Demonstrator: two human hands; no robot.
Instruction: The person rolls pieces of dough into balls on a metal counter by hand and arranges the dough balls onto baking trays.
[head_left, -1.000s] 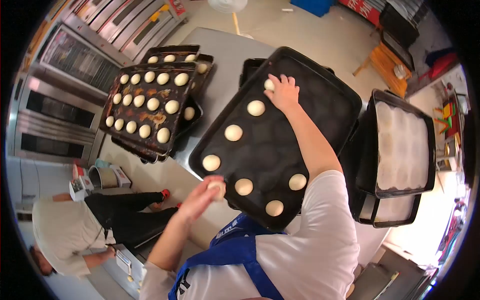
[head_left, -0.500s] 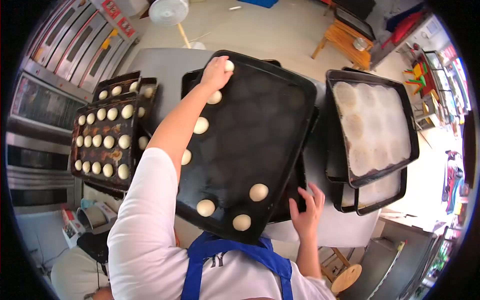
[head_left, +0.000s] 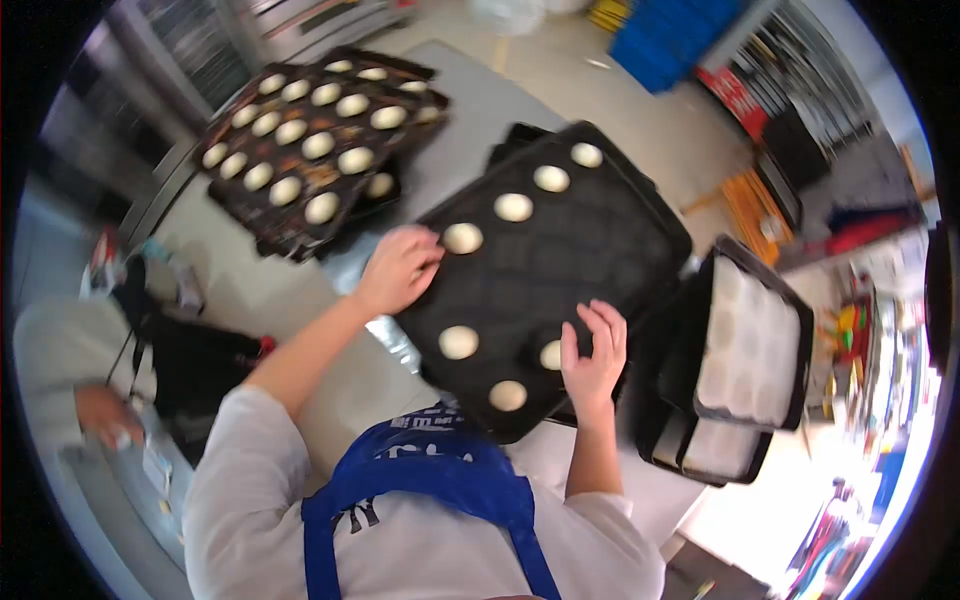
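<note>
A black baking tray (head_left: 570,260) with several pale dough balls on it lies in front of me. A row of balls runs along its left side, from the far dough ball (head_left: 587,155) to one (head_left: 462,238) just beside my left hand (head_left: 400,270). That hand is over the tray's left edge, fingers stretched out, nothing visible in it. Over the near right part is my right hand (head_left: 595,355), fingers apart. Its thumb is close to a dough ball (head_left: 552,355) and partly covers it; touch cannot be made out. Two more balls sit at the near end.
At the back left, dark trays (head_left: 305,150) hold rows of dough balls. To the right, stacked black trays (head_left: 690,400) hold a pale lined sheet (head_left: 750,340). A grey table (head_left: 465,95) lies under them. Another person's hand (head_left: 110,415) shows at the lower left.
My left hand has let go of the dough ball at the tray's far corner and come back toward me. My right hand has moved over the tray. The view has swung left.
</note>
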